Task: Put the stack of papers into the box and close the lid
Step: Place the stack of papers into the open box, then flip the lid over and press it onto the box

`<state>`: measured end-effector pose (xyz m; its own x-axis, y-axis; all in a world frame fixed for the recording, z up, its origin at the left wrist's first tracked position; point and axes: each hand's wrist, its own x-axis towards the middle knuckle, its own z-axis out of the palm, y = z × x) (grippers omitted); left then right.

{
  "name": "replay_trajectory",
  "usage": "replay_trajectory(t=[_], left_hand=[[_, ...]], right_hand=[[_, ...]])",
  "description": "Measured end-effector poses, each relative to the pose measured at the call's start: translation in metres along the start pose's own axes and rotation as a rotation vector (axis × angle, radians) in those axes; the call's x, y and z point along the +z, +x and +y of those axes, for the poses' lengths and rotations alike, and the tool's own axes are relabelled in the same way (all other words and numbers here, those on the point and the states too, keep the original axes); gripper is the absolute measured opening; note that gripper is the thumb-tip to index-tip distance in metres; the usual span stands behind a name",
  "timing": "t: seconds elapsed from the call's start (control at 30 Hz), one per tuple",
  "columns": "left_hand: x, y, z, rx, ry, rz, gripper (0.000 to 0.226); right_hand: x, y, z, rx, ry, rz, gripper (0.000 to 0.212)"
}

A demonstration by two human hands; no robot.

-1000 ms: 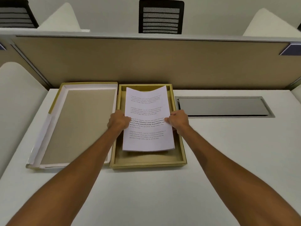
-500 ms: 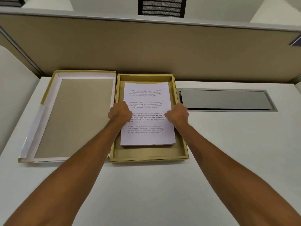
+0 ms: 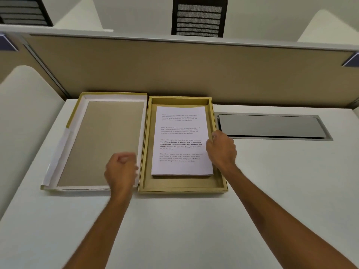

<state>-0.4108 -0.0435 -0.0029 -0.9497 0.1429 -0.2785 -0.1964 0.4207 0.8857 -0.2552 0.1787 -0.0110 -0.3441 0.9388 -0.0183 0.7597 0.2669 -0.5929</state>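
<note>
The stack of papers (image 3: 181,140), white with printed text, lies flat inside the shallow gold box (image 3: 182,188) at the middle of the desk. The box's lid (image 3: 101,142) lies upside down to the left, touching the box, with white inner walls and a tan bottom. My left hand (image 3: 121,167) hovers over the lid's near right corner, blurred, fingers curled, holding nothing. My right hand (image 3: 221,149) is at the stack's right edge, over the box's right wall. Its curled fingertips touch the paper's edge; whether they grip it is unclear.
A tan partition wall (image 3: 174,70) stands right behind the box and lid. A grey metal cable hatch (image 3: 272,126) is set into the white desk (image 3: 194,230) to the right of the box. A black mesh chair (image 3: 199,18) is beyond the partition.
The stack has settled flat in the box. My left hand let go of its left edge and moved left and nearer, over the lid. My right hand slid to the stack's right edge.
</note>
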Motion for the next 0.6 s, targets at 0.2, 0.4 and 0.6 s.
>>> replay_trajectory(t=[0.2, 0.4, 0.6], left_hand=[[-0.039, -0.028, -0.061, -0.536, -0.274, 0.256, 0.055], [-0.038, -0.014, -0.06, -0.557, -0.384, 0.137, 0.042], [-0.033, -0.016, -0.054, -0.446, -0.31, 0.249, 0.033]], right_hand=[[-0.002, -0.05, 0.007, -0.174, 0.168, -0.043, 0.029], [0.006, -0.092, 0.0, -0.284, 0.173, -0.102, 0.025], [0.013, -0.113, -0.014, -0.264, 0.191, -0.145, 0.024]])
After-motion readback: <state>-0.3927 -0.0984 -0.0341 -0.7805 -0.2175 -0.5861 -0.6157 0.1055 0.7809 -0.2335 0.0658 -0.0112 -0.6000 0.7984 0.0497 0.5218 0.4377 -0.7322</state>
